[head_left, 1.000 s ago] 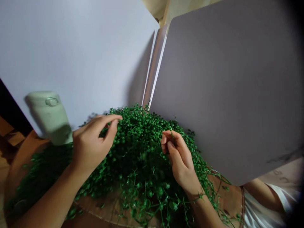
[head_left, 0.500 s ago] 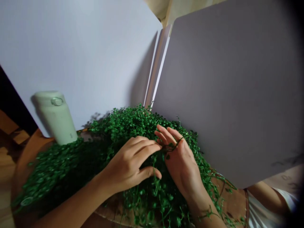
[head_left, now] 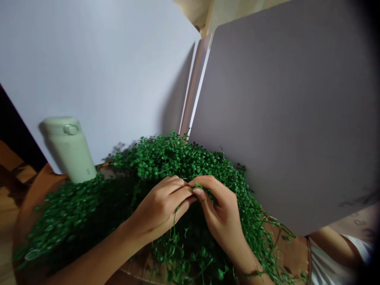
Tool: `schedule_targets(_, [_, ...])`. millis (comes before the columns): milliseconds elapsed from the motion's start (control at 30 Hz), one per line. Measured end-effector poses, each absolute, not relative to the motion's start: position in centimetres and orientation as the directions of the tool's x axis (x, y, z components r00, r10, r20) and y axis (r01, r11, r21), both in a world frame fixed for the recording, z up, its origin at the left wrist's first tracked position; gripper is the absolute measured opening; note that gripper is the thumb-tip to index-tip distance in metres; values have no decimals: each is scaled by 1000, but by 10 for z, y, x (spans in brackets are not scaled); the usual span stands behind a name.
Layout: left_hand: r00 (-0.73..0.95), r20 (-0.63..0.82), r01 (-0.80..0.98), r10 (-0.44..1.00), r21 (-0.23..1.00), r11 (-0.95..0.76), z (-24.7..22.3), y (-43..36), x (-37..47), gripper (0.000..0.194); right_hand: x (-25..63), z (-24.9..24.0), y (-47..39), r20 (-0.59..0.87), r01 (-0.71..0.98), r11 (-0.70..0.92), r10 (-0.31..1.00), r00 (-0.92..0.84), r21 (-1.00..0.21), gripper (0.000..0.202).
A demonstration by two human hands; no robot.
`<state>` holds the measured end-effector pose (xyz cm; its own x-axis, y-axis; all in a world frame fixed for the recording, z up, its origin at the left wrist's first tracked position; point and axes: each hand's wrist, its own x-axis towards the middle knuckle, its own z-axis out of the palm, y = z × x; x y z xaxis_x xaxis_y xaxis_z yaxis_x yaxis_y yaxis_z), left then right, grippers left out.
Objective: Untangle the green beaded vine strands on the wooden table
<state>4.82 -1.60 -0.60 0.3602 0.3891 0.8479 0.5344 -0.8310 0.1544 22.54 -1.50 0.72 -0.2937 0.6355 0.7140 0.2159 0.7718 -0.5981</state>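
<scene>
A thick heap of small-leaved green plants [head_left: 169, 158] covers much of a round wooden table. Over its middle my two hands meet, fingertips nearly touching. My left hand [head_left: 164, 206] is closed on a thin green stem, which hangs down below its fingers. My right hand [head_left: 221, 208] pinches the leafy end of a sprig [head_left: 197, 187] between thumb and index finger. Whether both hold one and the same sprig cannot be made out. Loose trailing stems [head_left: 190, 257] lie beneath the hands.
A pale green bottle [head_left: 74, 152] stands at the left behind a lower bed of greens [head_left: 68, 206]. Two large boards, one white [head_left: 97, 71] and one grey [head_left: 282, 118], rise behind the heap. Another person's arm [head_left: 337, 245] shows at lower right beside the wooden table's edge [head_left: 298, 253].
My right hand has turned over from an opened palm and closed into a pinch. My left fingers have drawn together and met it. The bottle and boards stay put.
</scene>
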Motion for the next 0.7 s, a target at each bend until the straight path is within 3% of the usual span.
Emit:
schedule_targets(133, [392,826,470,405,198,-860,-7,-21,49,25,222,8,-11,650,-107,643,760,-34,-758,19])
schedule_targets(200, [408,820,455,402,199,-868,-7,-23,48,30,222,10,-8,565,-286,561,821,75,-777,26])
schedule_targets(300, [393,828,439,400,213,-873,-6,-23,46,32,226,13,-4,458,-390,477,877,148,-788,31])
schedule_targets(467, [306,862,434,403,251,-865,-3,-21,41,28,229,12,-4,422,-422,393,906,25,-817,39])
schedule_targets(700, [274,887,436,372,230,-870,-6,-19,45,17,218,-3,-8,411,-320,320,869,-277,-892,54])
